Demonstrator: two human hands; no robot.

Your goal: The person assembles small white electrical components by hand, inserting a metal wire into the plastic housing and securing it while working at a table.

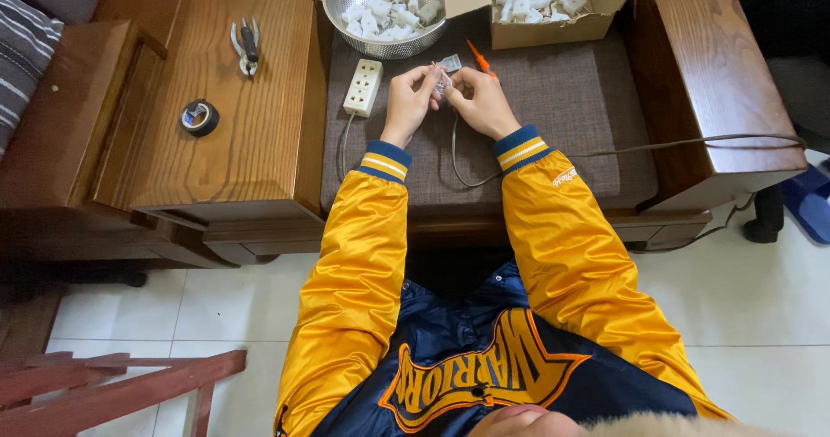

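Head view: left hand (410,98), right hand (478,100) pinch small plug (444,81), grips closed

Perforated shiny metal colander (380,22); matt cardboard box (553,22); glossy wood table (242,117).

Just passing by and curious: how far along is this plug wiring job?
Done, seemingly: white plug parts fill the cardboard box. In hand: the left hand and right hand pinch one small plug piece at the cable's end. Left: a colander heaped with more white pieces; which pile is finished is unclear.
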